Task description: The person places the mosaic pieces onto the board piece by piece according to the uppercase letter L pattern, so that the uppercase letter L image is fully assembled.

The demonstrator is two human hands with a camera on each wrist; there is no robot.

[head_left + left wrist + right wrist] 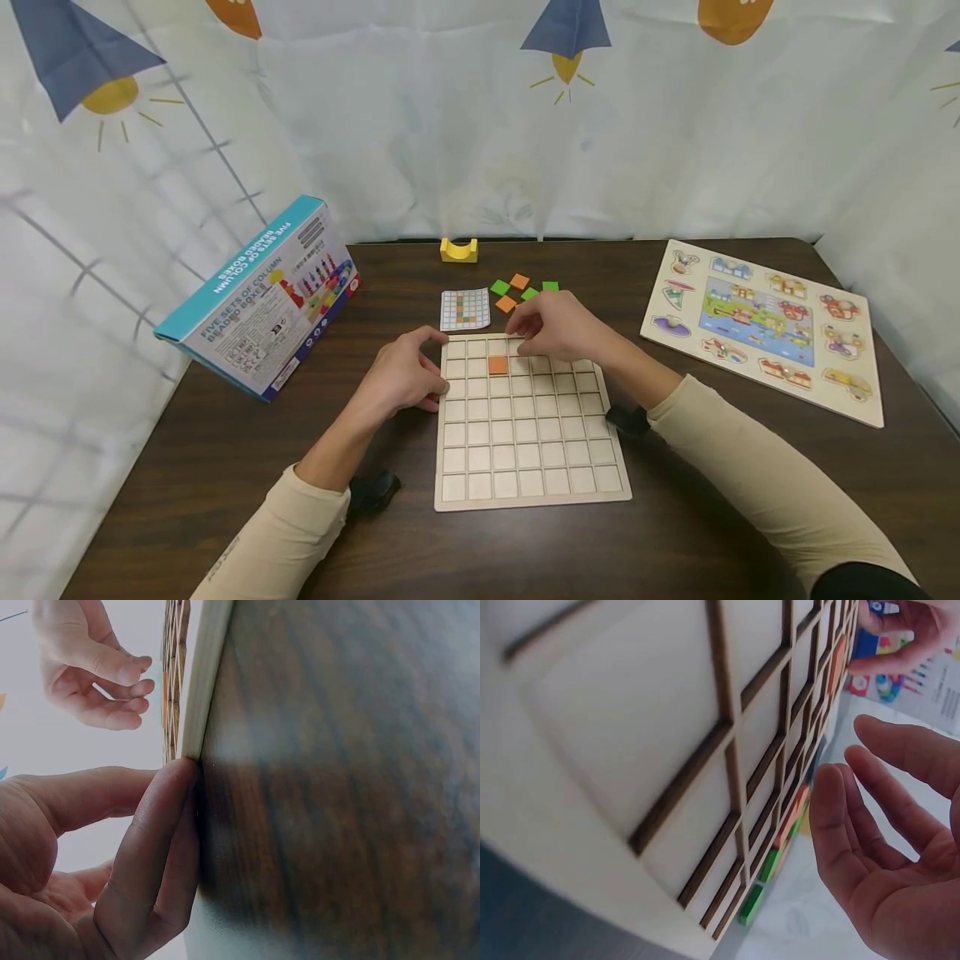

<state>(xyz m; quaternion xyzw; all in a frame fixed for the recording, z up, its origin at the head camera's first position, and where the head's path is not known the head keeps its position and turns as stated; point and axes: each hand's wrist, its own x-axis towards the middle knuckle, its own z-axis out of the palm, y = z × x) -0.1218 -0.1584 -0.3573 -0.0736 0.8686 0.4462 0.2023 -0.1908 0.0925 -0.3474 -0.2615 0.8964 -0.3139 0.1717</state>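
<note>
A pale wooden grid board lies flat on the dark table, one orange square tile set in its second row from the far edge. At the board's left edge, my left hand rests with fingertips against the rim; the left wrist view shows those fingers touching the board's side. My right hand hovers over the far rows, fingers bent. In the right wrist view its thumb and fingers stand apart, nothing visible between them. Past the far edge lie several loose green and orange tiles.
A small card with a coloured grid pattern lies beyond the board, a yellow arched block farther back. To the left stands a toy box; to the right lies a wooden picture puzzle. A printed curtain borders the table.
</note>
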